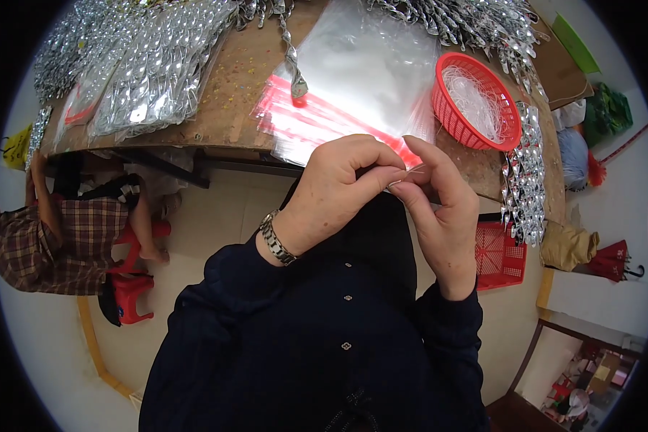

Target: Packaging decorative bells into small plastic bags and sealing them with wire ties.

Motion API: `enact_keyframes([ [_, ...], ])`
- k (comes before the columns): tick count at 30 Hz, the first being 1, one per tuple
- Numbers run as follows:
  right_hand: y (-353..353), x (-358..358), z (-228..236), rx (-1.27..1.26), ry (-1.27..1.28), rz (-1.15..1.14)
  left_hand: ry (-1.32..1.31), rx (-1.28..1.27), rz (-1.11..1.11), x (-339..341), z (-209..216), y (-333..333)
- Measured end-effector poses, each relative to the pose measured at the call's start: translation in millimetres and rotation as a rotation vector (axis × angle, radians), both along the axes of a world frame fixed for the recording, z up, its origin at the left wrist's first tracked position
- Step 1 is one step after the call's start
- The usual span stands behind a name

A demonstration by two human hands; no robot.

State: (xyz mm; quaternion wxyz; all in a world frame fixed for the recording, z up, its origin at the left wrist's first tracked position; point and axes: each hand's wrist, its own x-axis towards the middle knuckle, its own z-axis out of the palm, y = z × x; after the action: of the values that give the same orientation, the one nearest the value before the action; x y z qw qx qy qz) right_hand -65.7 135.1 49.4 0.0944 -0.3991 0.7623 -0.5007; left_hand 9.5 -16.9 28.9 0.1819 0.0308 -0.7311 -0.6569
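Observation:
My left hand [336, 186] and my right hand [443, 209] meet in front of my chest at the table's near edge, both with fingers pinched. Between the fingertips runs a thin pale thread [415, 171], and both hands grip it. A small shiny bit shows at the right thumb, too small to make out. Just beyond the hands lies a stack of clear plastic bags [360, 65] with red-striped edges. On the bags rests a twisted silver strip [293, 70] with a red tip. To the right, a red plastic basket [441, 101] holds a tangle of clear threads.
Bagged silver twisted strands [147, 79] cover the brown table's [230, 83] left side. More silver strands [475, 25] lie at the far right, and some [525, 173] hang over the right edge. Below stands a red crate [498, 263]. A person in plaid [86, 237] sits at left.

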Motion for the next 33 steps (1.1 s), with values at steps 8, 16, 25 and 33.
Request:
enact_keyframes([
  [8, -6.2, 2.4, -4.3, -0.01, 0.196, -0.056, 0.137, -0.26, 0.108, -3.9, -7.6, 2.8],
  [16, -5.8, 3.9, -1.1, 0.034, 0.158, -0.053, 0.063, -0.053, 0.049, -4.1, -6.9, 2.4],
  [25, -1.4, -1.6, -8.8, -0.062, -0.134, -0.033, -0.085, 0.356, -0.064, 0.1, -3.0, -0.3],
  [33, -1.1, -6.8, -2.3, -0.204, -0.455, 0.004, -0.095, 0.38, -0.091, 0.9, -0.6, 0.9],
])
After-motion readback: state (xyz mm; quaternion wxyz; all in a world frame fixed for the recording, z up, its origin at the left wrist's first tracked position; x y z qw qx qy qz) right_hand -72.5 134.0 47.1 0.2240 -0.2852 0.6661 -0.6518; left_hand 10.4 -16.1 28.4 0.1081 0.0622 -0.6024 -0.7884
